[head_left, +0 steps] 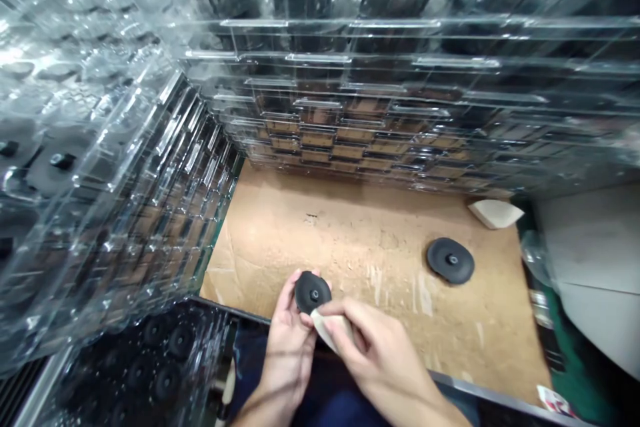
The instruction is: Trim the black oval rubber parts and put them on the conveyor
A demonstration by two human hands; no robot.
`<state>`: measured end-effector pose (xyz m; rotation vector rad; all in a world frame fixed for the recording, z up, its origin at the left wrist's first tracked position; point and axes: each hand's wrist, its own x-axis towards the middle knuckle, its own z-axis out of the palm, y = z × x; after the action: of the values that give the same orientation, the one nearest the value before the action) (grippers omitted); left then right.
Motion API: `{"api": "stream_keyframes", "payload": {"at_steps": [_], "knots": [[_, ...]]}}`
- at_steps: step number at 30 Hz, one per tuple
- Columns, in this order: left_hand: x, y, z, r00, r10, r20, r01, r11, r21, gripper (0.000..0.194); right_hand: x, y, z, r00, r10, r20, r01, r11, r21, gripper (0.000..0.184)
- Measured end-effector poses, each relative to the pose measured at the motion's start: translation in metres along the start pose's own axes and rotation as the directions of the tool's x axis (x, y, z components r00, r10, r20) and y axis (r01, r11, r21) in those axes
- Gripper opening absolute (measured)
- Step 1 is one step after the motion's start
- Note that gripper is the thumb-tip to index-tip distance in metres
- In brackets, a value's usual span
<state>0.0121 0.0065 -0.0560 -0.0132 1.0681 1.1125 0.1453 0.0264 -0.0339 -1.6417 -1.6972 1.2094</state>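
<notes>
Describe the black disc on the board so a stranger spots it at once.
Find the brown board before the stacked clear trays. Near its right end, left of the pale wedge, lies a black disc with a central knob. Unlike the disc in the left hand, it lies untouched.

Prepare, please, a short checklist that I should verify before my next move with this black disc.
1. Disc held: ok. The left hand holds the black disc, its hub facing up.
2. Pad held: ok. The right hand grips the off-white pad.
3. Pad touching disc: cannot tell. The pad's tip is at the disc's near edge, but contact is too small to judge.
4. Second disc apart from the hands: ok. It lies to their right.
5. Cardboard sheet unmarked: not ok. It shows scuffs and pale streaks.
6. Held disc free of blemishes: cannot tell at this size.
</notes>
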Motion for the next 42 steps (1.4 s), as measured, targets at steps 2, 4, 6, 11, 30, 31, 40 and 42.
{"api": "stream_keyframes", "payload": {"at_steps": [2,4,6,11,30,31,40,42], "knots": [[0.000,-0.001,0.000,1.000,0.011,0.019,-0.011,1.000,0.014,0.052,0.007,0.006,-0.007,0.999,0.028,-0.042,-0.028,1.000,0.008,0.016],[0.000,-0.002,0.000,0.999,0.015,0.035,-0.016,0.999,0.033,0.059,0.015,0.009,-0.014,0.991,0.058,-0.124,-0.059,0.998,-0.007,0.017],[-0.002,-0.001,0.001,0.999,0.009,0.045,-0.011,0.999,0.049,0.065,0.018,0.004,-0.017,0.978,0.053,-0.203,-0.057,0.998,-0.012,0.021],[-0.011,0.011,0.003,0.991,-0.101,0.083,0.093,0.991,0.094,0.047,-0.004,-0.035,-0.010,0.981,-0.177,-0.081,0.182,0.981,0.062,0.024],[-0.044,0.028,0.039,0.968,-0.192,0.160,0.155,0.963,0.220,0.035,-0.042,-0.059,-0.034,0.891,-0.423,-0.164,0.433,0.901,0.031,0.023],[-0.045,0.030,0.037,0.964,-0.208,0.163,0.172,0.962,0.211,0.041,-0.046,-0.058,-0.040,0.910,-0.402,-0.103,0.408,0.912,0.046,0.021],[-0.054,0.038,0.041,0.926,-0.261,0.272,0.219,0.960,0.177,0.054,-0.046,-0.012,-0.060,0.916,-0.296,-0.271,0.299,0.954,-0.032,0.020],[-0.057,0.040,0.046,0.935,-0.253,0.248,0.213,0.961,0.176,0.055,-0.047,0.013,-0.046,0.940,-0.104,-0.325,0.127,0.991,0.051,0.022]]}}
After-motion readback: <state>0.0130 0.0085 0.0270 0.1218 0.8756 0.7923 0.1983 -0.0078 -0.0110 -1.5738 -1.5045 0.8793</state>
